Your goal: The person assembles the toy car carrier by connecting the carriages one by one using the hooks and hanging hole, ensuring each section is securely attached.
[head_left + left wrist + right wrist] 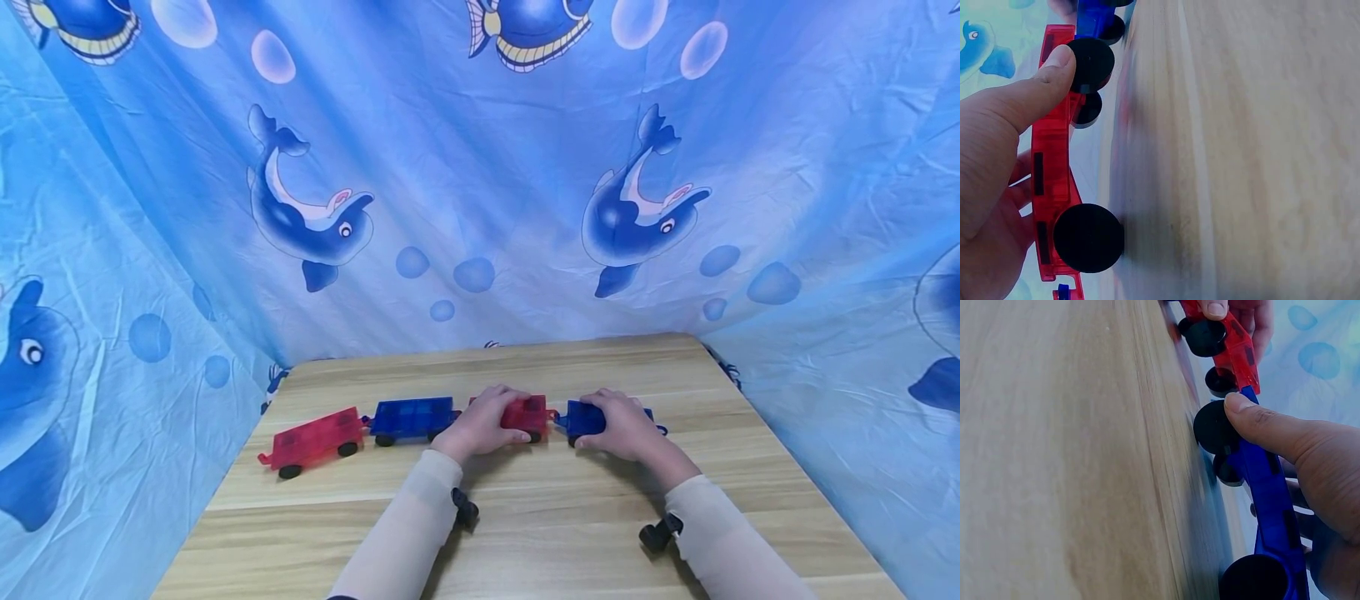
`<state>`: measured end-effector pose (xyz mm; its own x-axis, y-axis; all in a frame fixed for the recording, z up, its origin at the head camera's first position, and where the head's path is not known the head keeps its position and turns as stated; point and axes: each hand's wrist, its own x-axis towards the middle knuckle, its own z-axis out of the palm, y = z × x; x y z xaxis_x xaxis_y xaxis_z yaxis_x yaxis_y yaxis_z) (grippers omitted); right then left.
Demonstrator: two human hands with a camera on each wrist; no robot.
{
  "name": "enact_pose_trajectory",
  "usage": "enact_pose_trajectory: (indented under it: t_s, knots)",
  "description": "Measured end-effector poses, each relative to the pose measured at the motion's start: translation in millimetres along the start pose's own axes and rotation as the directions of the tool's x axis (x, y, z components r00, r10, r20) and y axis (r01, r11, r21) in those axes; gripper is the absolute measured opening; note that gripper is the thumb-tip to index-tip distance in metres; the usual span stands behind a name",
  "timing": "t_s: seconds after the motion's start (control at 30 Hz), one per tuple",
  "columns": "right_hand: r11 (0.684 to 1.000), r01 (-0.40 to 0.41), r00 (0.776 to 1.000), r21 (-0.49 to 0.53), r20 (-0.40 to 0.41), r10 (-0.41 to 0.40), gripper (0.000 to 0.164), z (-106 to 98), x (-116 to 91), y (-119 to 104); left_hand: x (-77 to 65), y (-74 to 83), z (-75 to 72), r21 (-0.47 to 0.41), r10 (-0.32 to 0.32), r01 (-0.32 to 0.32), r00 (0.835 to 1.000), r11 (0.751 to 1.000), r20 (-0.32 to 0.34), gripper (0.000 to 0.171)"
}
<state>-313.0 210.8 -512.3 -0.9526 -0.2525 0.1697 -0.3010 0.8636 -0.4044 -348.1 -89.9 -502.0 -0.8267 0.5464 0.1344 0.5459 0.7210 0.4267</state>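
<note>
My left hand [483, 423] grips a see-through red toy wagon [534, 408] with black wheels. In the left wrist view the thumb presses the near side of this wagon [1052, 140] at a wheel, with the fingers behind it. To its right, my right hand [624, 429] holds a blue toy wagon [582, 421]. The right wrist view shows that thumb on a wheel of the blue wagon [1266, 487], fingers on the far side. Between the two held wagons the couplings meet; whether they are hooked together I cannot tell.
Left of my hands stand another blue wagon [412, 419] and, angled toward the front, another red wagon [317, 440]; their ends meet at the coupling. All the wagons form a row on the wooden table [555, 533]. A blue sea-print curtain [480, 183] surrounds the table.
</note>
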Motion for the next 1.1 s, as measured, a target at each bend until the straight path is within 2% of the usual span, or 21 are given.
enact_pose_trajectory:
  t_s: [0.57,0.9,1.1]
  knots:
    - [1.0,-0.001,1.0,0.008,0.022,0.001,0.086,0.1,1.5,-7.9,1.3,1.9,3.1,-0.029,0.004,-0.004,1.0,1.0,0.001,0.072]
    - [1.0,0.011,1.0,-0.001,0.014,-0.011,0.088,4.7,3.8,-4.7,4.1,0.4,1.9,0.017,0.022,-0.022,1.0,1.0,0.016,0.073]
    - [1.0,0.007,1.0,0.007,0.014,-0.007,0.088,6.3,4.3,-2.5,3.8,-0.4,0.5,0.011,0.024,-0.024,1.0,1.0,0.017,0.075]
